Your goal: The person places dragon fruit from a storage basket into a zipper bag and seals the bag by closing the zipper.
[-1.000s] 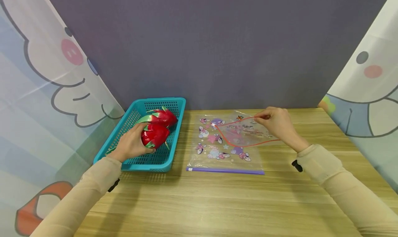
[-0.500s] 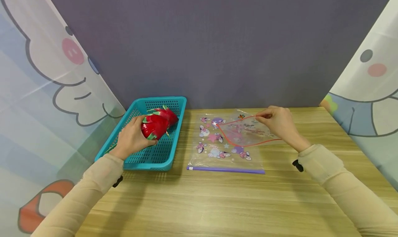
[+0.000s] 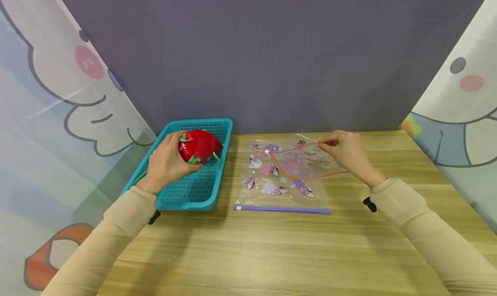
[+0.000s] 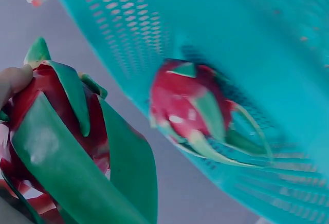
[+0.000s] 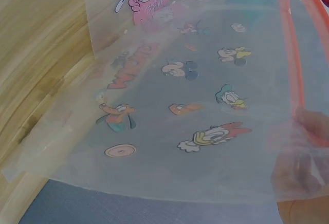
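My left hand [image 3: 165, 163] grips a red dragon fruit with green scales [image 3: 195, 146] over the blue-green basket [image 3: 182, 206]. Filling the left of the left wrist view, this fruit [image 4: 59, 149] is apart from a second dragon fruit [image 4: 189, 103] inside the basket. From the head, the held one hides most of that second fruit. With thumb and fingertips, my right hand [image 3: 347, 155] pinches the red-edged mouth of a clear zip bag [image 3: 316, 162], which gapes toward the basket. Cartoon prints cover that bag [image 5: 169, 111] in the right wrist view.
Another clear bag with a purple slider strip [image 3: 281, 209] lies flat on the wooden table [image 3: 252, 253], partly under the raised one. A grey panel [image 3: 272, 58] stands behind, and printed cloths [image 3: 35, 127] hang at both sides.
My left hand has lifted the dragon fruit and shifted slightly right and away, so it now covers the other fruit in the head view. My right hand keeps its hold on the bag.
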The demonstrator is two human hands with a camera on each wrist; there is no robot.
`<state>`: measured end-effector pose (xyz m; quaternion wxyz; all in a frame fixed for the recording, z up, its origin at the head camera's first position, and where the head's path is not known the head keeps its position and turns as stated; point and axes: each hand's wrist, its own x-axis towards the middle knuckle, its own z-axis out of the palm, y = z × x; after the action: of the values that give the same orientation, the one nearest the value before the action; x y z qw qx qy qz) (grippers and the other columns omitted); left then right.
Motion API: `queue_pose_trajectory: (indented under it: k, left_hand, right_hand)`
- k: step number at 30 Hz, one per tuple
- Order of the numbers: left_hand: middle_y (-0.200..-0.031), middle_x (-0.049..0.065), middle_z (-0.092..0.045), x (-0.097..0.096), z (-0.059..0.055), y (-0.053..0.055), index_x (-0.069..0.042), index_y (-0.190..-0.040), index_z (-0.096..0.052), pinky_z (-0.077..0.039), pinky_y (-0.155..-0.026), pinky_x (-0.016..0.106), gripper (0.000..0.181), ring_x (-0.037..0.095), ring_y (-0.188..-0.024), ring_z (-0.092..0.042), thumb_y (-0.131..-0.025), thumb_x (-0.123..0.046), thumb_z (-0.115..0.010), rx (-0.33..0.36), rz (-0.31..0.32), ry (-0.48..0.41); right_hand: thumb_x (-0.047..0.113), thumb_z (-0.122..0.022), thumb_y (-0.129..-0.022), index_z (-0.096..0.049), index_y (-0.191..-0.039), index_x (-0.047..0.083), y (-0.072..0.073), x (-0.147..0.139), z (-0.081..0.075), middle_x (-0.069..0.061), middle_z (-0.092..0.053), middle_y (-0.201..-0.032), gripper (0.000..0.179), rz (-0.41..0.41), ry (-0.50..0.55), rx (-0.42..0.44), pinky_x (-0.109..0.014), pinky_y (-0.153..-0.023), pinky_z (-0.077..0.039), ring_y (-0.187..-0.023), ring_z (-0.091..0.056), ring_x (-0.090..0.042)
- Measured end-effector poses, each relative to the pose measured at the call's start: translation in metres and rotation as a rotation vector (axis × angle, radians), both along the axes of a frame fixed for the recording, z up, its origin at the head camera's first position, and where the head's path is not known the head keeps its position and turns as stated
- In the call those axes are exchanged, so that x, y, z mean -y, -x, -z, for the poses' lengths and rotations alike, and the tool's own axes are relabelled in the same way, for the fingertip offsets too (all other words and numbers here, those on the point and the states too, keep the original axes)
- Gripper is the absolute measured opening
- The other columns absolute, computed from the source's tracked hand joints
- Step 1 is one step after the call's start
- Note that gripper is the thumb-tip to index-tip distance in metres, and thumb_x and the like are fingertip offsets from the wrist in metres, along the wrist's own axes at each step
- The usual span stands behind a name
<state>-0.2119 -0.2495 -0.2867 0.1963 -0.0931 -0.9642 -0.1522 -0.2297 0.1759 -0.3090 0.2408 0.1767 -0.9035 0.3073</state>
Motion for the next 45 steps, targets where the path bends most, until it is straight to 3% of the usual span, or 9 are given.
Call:
queue_pose_trajectory:
  k: [6,12,20,24,32,40,45]
  left_hand:
    - [-0.128,0.013,-0.047,-0.022,-0.011,-0.003,-0.007,-0.131,-0.039,-0.052,-0.073,0.054,0.092,0.032,-0.108,-0.049,-0.057,-0.035,-0.084,0.001,0.049,0.005]
    - [-0.126,0.011,-0.049,-0.045,-0.014,-0.007,-0.009,-0.130,-0.040,-0.053,-0.075,0.051,0.091,0.030,-0.108,-0.050,-0.056,-0.036,-0.084,0.005,0.118,-0.008]
    - [-0.129,0.010,-0.047,-0.068,-0.018,-0.008,-0.011,-0.132,-0.040,-0.053,-0.076,0.050,0.092,0.030,-0.109,-0.051,-0.056,-0.037,-0.084,-0.007,0.159,-0.001]
    - [-0.129,0.010,-0.048,-0.079,-0.017,-0.009,-0.011,-0.133,-0.040,-0.053,-0.076,0.048,0.093,0.029,-0.108,-0.053,-0.055,-0.039,-0.084,-0.009,0.181,-0.005]
    - [-0.127,0.006,-0.050,-0.100,-0.014,-0.015,-0.012,-0.132,-0.041,-0.054,-0.076,0.047,0.094,0.025,-0.108,-0.053,-0.054,-0.040,-0.084,0.020,0.214,0.003]
    - [-0.125,0.002,-0.052,-0.124,0.000,-0.017,-0.015,-0.130,-0.043,-0.055,-0.075,0.043,0.092,0.022,-0.106,-0.055,-0.052,-0.042,-0.085,-0.001,0.290,-0.012]
    - [-0.121,0.001,-0.054,-0.141,0.008,-0.018,-0.017,-0.130,-0.043,-0.055,-0.074,0.040,0.091,0.020,-0.104,-0.055,-0.052,-0.042,-0.084,0.010,0.293,-0.028]
  right_hand:
    - [0.009,-0.072,-0.078,-0.074,-0.082,0.002,0.000,0.000,0.001,-0.013,-0.068,-0.077,0.009,0.009,0.005,0.015,-0.020,-0.049,-0.040,-0.060,-0.058,-0.018]
    - [0.010,-0.071,-0.079,-0.074,-0.083,0.002,-0.001,-0.001,0.001,-0.013,-0.068,-0.077,0.009,0.012,0.008,0.017,-0.020,-0.049,-0.040,-0.060,-0.059,-0.019]
    - [0.009,-0.071,-0.079,-0.074,-0.084,0.003,0.003,0.004,0.001,-0.013,-0.068,-0.079,0.009,0.010,-0.002,0.017,-0.023,-0.053,-0.043,-0.062,-0.061,-0.022]
    - [0.010,-0.070,-0.079,-0.074,-0.084,0.003,0.003,0.007,0.001,-0.014,-0.069,-0.081,0.009,0.019,0.008,0.047,-0.025,-0.056,-0.044,-0.065,-0.063,-0.023]
    - [0.011,-0.070,-0.079,-0.074,-0.083,0.003,0.003,0.010,0.003,-0.013,-0.068,-0.079,0.010,0.013,0.009,0.027,-0.026,-0.056,-0.044,-0.064,-0.063,-0.022]
    - [0.011,-0.070,-0.080,-0.074,-0.083,0.003,0.003,0.011,0.004,-0.013,-0.069,-0.080,0.009,0.021,0.025,0.042,-0.026,-0.056,-0.045,-0.066,-0.063,-0.023]
    - [0.010,-0.070,-0.079,-0.074,-0.083,0.003,0.004,0.015,0.005,-0.013,-0.069,-0.081,0.008,0.018,0.039,0.055,-0.025,-0.056,-0.046,-0.066,-0.064,-0.023]
